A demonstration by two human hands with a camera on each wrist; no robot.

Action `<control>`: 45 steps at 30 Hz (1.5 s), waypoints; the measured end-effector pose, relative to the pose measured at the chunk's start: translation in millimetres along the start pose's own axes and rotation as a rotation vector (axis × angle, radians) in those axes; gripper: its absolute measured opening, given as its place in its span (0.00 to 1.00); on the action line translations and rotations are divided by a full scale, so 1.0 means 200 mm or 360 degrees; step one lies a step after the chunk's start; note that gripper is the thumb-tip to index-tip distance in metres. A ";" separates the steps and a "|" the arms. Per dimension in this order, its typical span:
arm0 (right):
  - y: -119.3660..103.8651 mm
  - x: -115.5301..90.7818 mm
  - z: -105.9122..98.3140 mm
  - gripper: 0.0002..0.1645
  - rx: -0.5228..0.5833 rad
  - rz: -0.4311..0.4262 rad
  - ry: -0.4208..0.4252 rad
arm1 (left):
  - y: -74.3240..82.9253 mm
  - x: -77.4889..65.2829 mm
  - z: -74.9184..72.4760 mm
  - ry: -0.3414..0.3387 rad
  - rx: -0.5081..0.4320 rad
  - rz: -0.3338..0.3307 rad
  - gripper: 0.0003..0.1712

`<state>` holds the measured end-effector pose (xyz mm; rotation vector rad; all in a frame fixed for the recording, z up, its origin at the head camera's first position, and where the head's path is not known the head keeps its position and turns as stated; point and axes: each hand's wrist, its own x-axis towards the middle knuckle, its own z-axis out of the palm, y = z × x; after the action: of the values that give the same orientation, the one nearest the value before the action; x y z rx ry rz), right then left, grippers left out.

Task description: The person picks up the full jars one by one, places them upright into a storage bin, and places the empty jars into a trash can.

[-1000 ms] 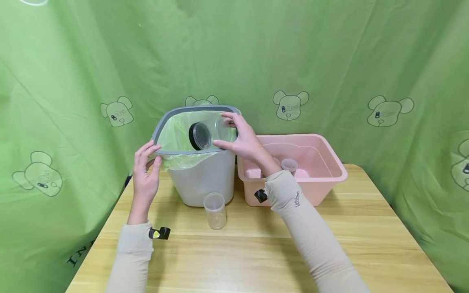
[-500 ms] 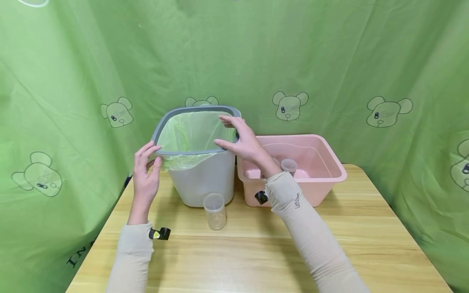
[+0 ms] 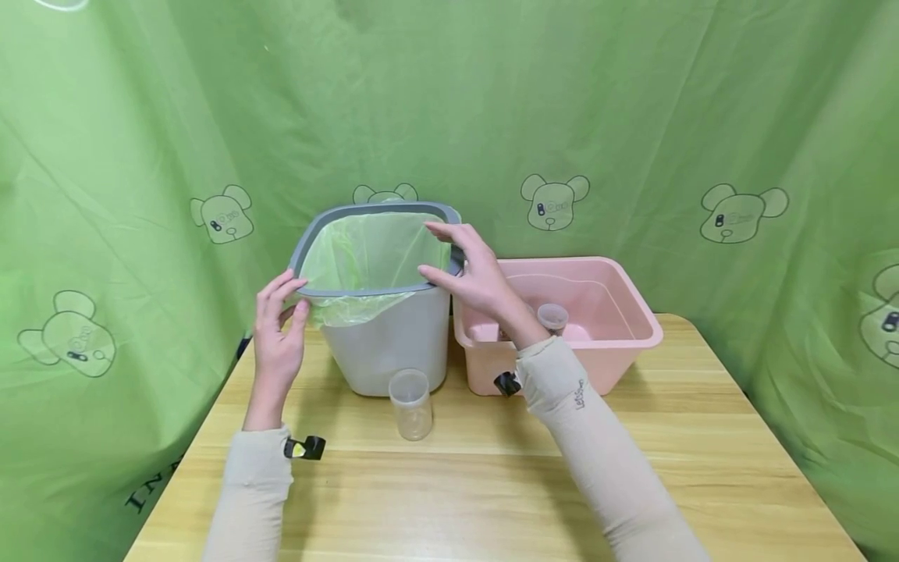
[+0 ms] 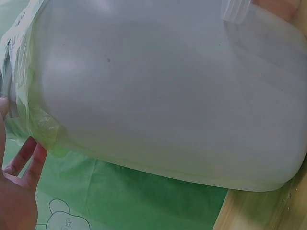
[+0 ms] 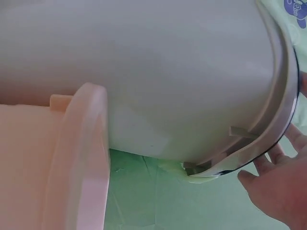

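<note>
A light grey trash bin (image 3: 393, 343) with a darker grey rim (image 3: 365, 293) and a pale green bag liner (image 3: 358, 250) stands on the table. My left hand (image 3: 275, 332) grips the rim at its near left corner, fingertips over the edge and thumb below; the left wrist view shows those fingers against the folded liner (image 4: 45, 124). At the bin's right side, my right hand (image 3: 481, 273) has thumb and fingers spread apart over the rim, nothing between them. In front of the bin, a clear plastic jar (image 3: 412, 406) stands upright, without a lid.
To the bin's right is a pink rectangular tub (image 3: 625, 312), partly behind my right forearm. It holds clear jars, one (image 3: 553, 316) plainly visible. A wooden table (image 3: 449, 499) lies beneath, with a green bear-print curtain (image 3: 632, 117) around its back and sides.
A clear jar with a black lid has left my right hand, dropped into the bin and out of sight. The right hand then shifts slightly right; the left hand stays on the rim.
</note>
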<state>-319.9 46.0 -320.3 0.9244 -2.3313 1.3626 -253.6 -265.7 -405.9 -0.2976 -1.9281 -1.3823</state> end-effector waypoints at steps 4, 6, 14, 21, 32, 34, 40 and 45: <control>-0.02 -0.05 -0.02 0.37 0.0045 -0.0070 0.0084 | 0.00 0.00 0.00 0.0000 0.0002 0.0002 0.19; -0.03 -0.08 -0.02 0.36 0.0088 -0.0097 0.0112 | 0.00 0.00 0.00 0.0000 0.0001 0.0001 0.19; -0.07 -0.21 -0.02 0.31 0.0232 -0.0236 0.0167 | -0.01 0.00 0.00 -0.0004 0.0007 0.0001 0.20; -0.08 -0.33 0.02 0.29 0.0259 -0.0284 0.0160 | -0.01 0.00 -0.01 0.0008 0.0015 -0.0009 0.20; 0.03 -0.50 0.20 0.23 0.0234 -0.0203 -0.0093 | 0.00 0.00 -0.01 0.0019 -0.0005 0.0006 0.20; 0.05 -0.53 0.24 0.23 0.0222 -0.0165 -0.0192 | 0.00 -0.01 0.00 0.0021 -0.0005 0.0001 0.20; 0.13 -0.58 0.32 0.26 0.0168 -0.0034 -0.0422 | 0.01 -0.01 0.00 -0.0002 0.0004 -0.0035 0.20; 0.17 -0.62 0.38 0.34 0.0020 0.0126 -0.0614 | 0.01 -0.01 0.00 0.0006 0.0000 -0.0023 0.20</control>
<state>-243.7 40.7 -449.0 1.2019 -2.6672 1.3262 -251.4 -263.5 -405.3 -0.2813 -1.9305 -1.3915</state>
